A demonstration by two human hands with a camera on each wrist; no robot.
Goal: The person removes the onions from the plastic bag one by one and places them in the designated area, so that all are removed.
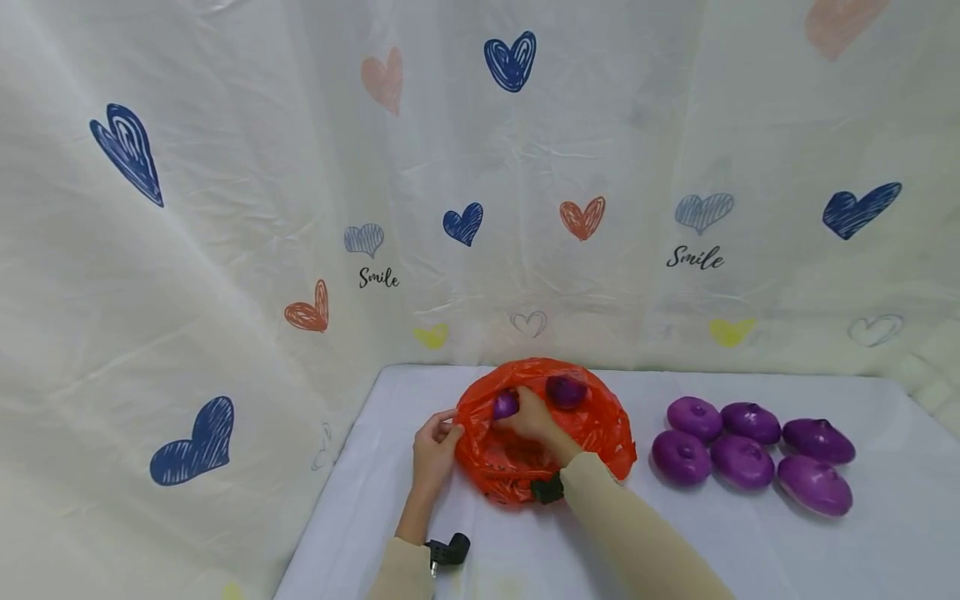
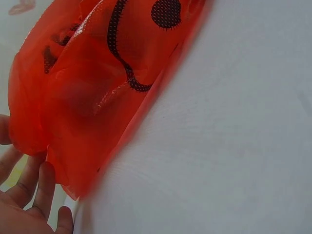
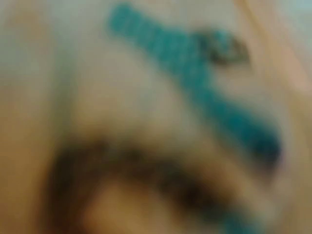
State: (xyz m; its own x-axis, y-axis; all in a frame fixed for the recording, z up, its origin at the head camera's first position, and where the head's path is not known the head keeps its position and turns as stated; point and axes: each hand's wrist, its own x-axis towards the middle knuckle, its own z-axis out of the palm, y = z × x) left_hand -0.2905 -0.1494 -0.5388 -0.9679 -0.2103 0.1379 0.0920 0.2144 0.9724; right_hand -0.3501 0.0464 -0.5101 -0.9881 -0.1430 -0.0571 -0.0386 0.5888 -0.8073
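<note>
I see a white tablecloth [image 1: 750, 542] covering the table, with a cream curtain [image 1: 225, 208] printed with hearts and the word "Smile" hanging close behind and to the left. An orange plastic bag [image 1: 600, 421] lies open near the table's far edge. My left hand [image 1: 433, 450] pinches the bag's left rim, fingers curled on the plastic. My right hand [image 1: 532, 417] is inside the bag, gripping a purple onion [image 1: 505, 405]; a second onion [image 1: 566, 391] sits in the bag just beside it. Six more purple onions [image 1: 750, 454] lie clustered right of the bag. The right wrist view is too blurred to read.
</note>
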